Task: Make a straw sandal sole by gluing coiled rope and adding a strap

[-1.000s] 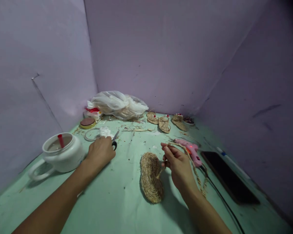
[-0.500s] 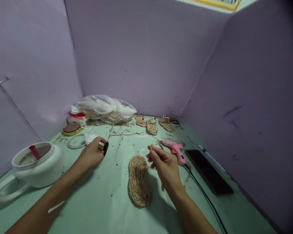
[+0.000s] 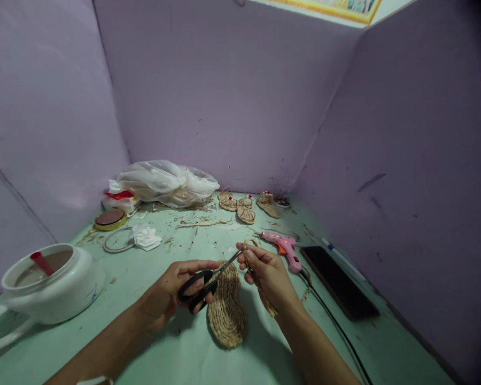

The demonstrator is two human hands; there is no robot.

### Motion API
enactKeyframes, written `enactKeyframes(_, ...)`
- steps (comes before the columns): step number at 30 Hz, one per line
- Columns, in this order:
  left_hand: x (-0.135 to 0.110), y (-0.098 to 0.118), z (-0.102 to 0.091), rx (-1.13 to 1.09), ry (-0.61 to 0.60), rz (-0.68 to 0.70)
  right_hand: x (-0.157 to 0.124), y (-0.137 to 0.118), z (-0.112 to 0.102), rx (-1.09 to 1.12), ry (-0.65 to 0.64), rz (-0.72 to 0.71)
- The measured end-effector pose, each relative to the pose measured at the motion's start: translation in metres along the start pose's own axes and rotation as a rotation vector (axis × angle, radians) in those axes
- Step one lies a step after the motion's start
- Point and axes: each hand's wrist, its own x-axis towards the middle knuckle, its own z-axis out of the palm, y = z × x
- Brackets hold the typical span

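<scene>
My left hand point(image 3: 184, 283) is closed on black-handled scissors point(image 3: 208, 283), whose blades point right and reach the fingertips of my right hand point(image 3: 266, 272). That right hand pinches a thin braided straw cord point(image 3: 251, 243); a loop of it shows above the fingers and an end hangs below the palm. Whether the blades touch the cord I cannot tell. Beneath the scissors, a woven straw sole point(image 3: 227, 315) lies flat on the green table point(image 3: 176, 347), its upper left part covered by them.
To the right are a pink glue gun point(image 3: 284, 246) with its black cable and a dark phone point(image 3: 339, 280). At the back lie small straw sandals point(image 3: 246, 211) and a plastic bag point(image 3: 166, 182). A white pot point(image 3: 50, 289) stands at left, near crumpled tissue point(image 3: 146, 236).
My left hand has brought the scissors from the left of the table across to my right hand, over the sole. The right hand stays almost in place with the cord.
</scene>
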Motion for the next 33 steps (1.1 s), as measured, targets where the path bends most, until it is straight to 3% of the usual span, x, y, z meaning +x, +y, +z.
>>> enactKeyframes(4, -0.003, 0.002, 0.002, 0.230, -0.076, 0.092, 0.001, -0.001, -0.002, 0.014, -0.013, 0.036)
enactKeyframes(10, -0.007, 0.007, 0.003, 1.045, 0.263, 0.370, -0.002, -0.006, -0.002, 0.004, 0.022, 0.070)
enactKeyframes(14, -0.006, 0.001, -0.002, 1.338, 0.254, 0.502, -0.004, -0.007, -0.001, -0.001, 0.011, 0.089)
enactKeyframes(25, -0.005, -0.001, -0.008, 1.535, 0.238, 0.656, -0.010, -0.014, 0.001, -0.068, -0.097, 0.145)
enactKeyframes(33, 0.000, -0.009, -0.024, 1.730, 0.264, 0.820, -0.010, -0.016, 0.000, -0.108, -0.104, 0.190)
